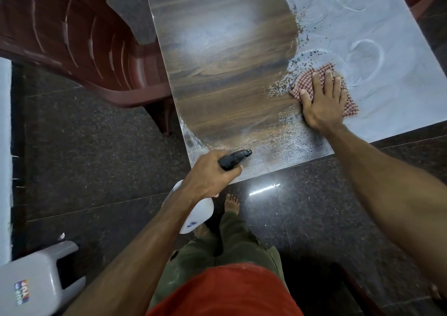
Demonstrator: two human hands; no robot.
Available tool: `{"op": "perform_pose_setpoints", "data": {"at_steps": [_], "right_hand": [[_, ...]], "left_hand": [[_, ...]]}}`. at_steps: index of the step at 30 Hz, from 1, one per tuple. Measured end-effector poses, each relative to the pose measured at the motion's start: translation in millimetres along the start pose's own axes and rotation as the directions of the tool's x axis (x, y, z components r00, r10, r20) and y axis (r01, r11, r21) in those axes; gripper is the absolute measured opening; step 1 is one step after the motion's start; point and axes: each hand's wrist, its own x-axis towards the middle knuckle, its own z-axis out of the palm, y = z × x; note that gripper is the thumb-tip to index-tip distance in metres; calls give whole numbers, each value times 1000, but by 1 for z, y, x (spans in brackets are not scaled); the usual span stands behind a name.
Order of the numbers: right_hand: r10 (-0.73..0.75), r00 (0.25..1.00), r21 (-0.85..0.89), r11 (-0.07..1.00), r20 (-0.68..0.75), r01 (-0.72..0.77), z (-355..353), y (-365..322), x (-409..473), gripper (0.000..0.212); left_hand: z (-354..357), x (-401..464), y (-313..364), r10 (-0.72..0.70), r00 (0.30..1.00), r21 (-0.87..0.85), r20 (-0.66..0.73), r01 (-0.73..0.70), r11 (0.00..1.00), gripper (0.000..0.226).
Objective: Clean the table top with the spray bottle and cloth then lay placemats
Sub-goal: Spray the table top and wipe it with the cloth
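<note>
Left hand (208,172) low at the near table edge, fist wrapped around the neck of a white plastic spray bottle with black trigger head (234,159); nozzle points out over the tabletop, white body hangs down below the wrist, partly hidden by the forearm. Can't tell if a finger is on the trigger. Right hand (323,100) further out, arm reaching in from the right, palm flat with fingers spread slightly, pressing down on a red-and-white checked cloth (324,85); cloth is bunched under the palm, corners poking out past the fingertips and on the right side. Cloth sits right at the boundary between clean and dusty area. Rectangular wood-grain laminate table (217,73): left half is wiped to bare brown grain, right half is covered in a pale grey-white film (387,37) with curved swipe marks in it; speckled droplets along the boundary and near the front edge by the nozzle. Soft glare patch on the clean part. Below: person's olive trousers (229,248), red shirt hem (229,294), one bare foot (231,203) on the floor close to the table edge. Grey plastic stool with a sticker (31,284) at lower left, well apart from the table. Dark maroon moulded plastic chair (72,37) at upper left, just beside the table's left edge. Another maroon piece shows at the upper right corner, mostly cut off. Floor is dark speckled polished stone tile (84,158), light strip reflecting near the foot. Pale wall or panel edge along the far left.
</note>
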Motion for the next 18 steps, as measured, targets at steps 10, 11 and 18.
{"op": "perform_pose_setpoints", "data": {"at_steps": [10, 11, 18], "right_hand": [[-30, 999, -50, 998, 20, 31, 7, -7, -26, 69], [-36, 999, -57, 998, 18, 36, 9, -8, -30, 69], [-36, 999, -28, 999, 5, 36, 14, -17, -48, 71]], "left_hand": [[-19, -14, -25, -40, 993, -158, -110, 22, 987, 17], [-21, -16, -29, -47, 992, -147, -116, 29, 989, 20], [-31, -45, -53, -127, 985, -104, -115, 115, 988, 26]]}}
